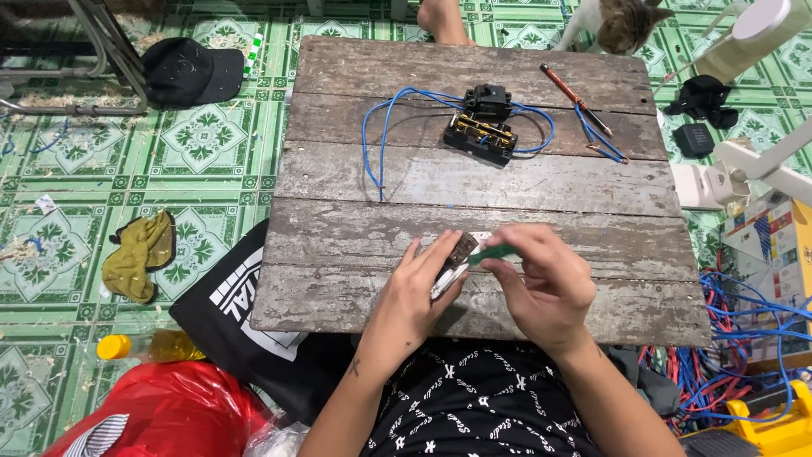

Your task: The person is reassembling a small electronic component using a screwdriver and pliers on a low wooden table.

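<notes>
Near the board's point(355, 245) front edge, the left hand point(419, 283) grips a small switch point(457, 258), fingers curled around it. The right hand point(541, 283) pinches a green-handled screwdriver point(491, 251) against the switch. Black parts with blue wires point(482, 127) sit toward the far edge.

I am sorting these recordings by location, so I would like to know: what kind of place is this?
Probably a home floor used as an improvised electrical workbench. A weathered grey wooden board lies on green patterned floor tiles, a tabby-and-white cat stands beyond it, and tangled blue and red wires lie at the right.
</notes>
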